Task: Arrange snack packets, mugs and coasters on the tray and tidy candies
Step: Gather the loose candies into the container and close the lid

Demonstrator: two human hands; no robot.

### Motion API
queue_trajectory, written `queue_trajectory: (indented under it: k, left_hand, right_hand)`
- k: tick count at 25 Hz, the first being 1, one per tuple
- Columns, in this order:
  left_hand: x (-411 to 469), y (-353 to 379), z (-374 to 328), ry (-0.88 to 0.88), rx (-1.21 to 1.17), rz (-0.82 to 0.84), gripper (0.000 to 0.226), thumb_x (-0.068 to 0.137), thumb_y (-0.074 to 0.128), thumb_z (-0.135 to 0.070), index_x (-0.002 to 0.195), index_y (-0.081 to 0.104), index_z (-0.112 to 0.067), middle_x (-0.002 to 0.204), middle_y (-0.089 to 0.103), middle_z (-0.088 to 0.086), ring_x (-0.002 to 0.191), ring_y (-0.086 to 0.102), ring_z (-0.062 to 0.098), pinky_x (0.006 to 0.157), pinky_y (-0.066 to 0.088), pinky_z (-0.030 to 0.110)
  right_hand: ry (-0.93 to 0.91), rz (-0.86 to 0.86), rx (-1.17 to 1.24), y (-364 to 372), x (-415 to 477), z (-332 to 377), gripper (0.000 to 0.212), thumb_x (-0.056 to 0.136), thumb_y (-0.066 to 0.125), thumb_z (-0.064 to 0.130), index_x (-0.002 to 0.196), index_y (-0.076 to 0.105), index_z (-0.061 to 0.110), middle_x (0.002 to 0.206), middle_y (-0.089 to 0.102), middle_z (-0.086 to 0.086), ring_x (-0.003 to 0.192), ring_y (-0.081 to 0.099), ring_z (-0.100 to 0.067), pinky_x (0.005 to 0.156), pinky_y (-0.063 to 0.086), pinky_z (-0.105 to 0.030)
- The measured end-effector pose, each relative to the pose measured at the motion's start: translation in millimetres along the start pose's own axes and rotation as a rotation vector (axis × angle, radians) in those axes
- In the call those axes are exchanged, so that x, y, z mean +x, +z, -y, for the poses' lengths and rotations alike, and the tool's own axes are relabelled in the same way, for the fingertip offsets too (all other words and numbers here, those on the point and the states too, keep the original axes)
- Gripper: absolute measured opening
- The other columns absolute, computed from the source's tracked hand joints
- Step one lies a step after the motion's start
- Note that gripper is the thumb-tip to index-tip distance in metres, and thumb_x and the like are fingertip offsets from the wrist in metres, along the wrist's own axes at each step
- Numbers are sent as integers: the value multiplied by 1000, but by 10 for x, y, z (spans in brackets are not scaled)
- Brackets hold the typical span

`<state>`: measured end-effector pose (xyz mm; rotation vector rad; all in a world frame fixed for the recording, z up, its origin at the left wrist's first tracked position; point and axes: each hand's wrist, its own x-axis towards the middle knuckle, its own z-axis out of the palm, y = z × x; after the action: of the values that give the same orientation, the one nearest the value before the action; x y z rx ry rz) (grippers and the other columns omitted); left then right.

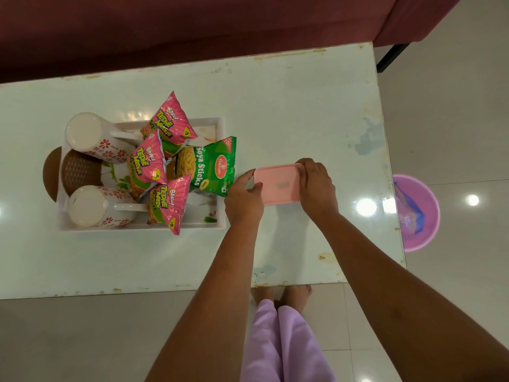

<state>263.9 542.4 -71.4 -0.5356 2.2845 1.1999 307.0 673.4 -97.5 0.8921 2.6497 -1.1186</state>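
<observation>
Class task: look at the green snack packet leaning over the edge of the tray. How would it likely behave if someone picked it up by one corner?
The green snack packet looks puffed with air, so it is probably light. Its shiny film suggests it may slip in a loose pinch. It would likely sag and crinkle, not stay stiff, and squeezing could crush the sticks pictured on it.

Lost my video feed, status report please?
Left hand and right hand both gripping pink box on table. Tray loaded. Nothing in the way.
</observation>
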Motion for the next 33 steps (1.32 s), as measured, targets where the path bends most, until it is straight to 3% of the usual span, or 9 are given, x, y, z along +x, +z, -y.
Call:
queue_trajectory:
  k: [5,9,11,16,20,24,28,30,33]
  left_hand:
    - [45,-8,-37,-164,-159,-9,34,85,67,-11,115,65,-27,124,58,5,94,58,28,67,61,45]
    - [38,-11,-56,-141,-122,-18,34,84,68,-12,115,65,-26,123,60,5,93,61,29,66,61,46]
    - [69,-33,-87,-171,-116,-1,32,83,69,-11,112,66,-25,123,59,6,98,60,31,67,61,47]
    - [-23,-28,-142,-41,81,-28,32,86,64,-15,117,64,-22,123,63,7,103,63,33,80,58,48]
    - [-105,-7,20,6,39,-71,32,87,63,-15,118,63,-17,121,65,10,101,65,35,81,57,49]
    - [-508,20,284,-170,-202,-164,21,82,71,-17,99,58,-16,105,71,16,83,71,33,77,59,45]
    - [-463,4,215,-287,-538,-248,18,82,71,-11,94,58,-8,99,67,15,76,71,32,62,60,30]
    - [-338,-19,135,-326,-603,-240,19,82,70,-10,96,62,-2,102,68,18,79,71,33,63,59,30]
    - [-223,-49,123,-387,-709,-235,10,81,71,-7,88,64,-3,97,70,20,73,70,28,63,57,29]
  right_hand:
    - [27,-20,-32,36,-1,4,29,99,22,37,107,45,20,99,53,-6,72,52,-29,66,39,-34]
    - [34,-2,-206,47,14,9,21,98,18,35,101,35,24,67,52,0,59,50,-29,57,37,-32]
    - [27,27,-254,26,28,22,18,98,18,33,100,33,24,62,49,1,57,52,-29,55,36,-31]
    - [119,70,-203,-44,16,101,25,99,18,38,104,37,24,74,54,-4,67,53,-31,61,40,-34]
    - [266,-13,50,-13,-30,80,37,95,34,51,110,53,23,84,56,0,78,54,-25,70,39,-31]
    - [200,-36,307,57,-58,156,13,90,54,31,93,64,25,86,62,5,82,58,-17,68,39,-25]
    - [51,56,296,79,186,420,23,90,51,9,99,70,17,107,69,-2,93,59,-14,81,44,-22]
    - [20,68,292,54,351,530,26,89,50,6,102,71,15,111,69,-4,101,60,-18,90,45,-24]
    - [-1,92,286,81,460,646,23,90,51,8,102,71,13,111,69,-2,99,60,-15,90,45,-22]
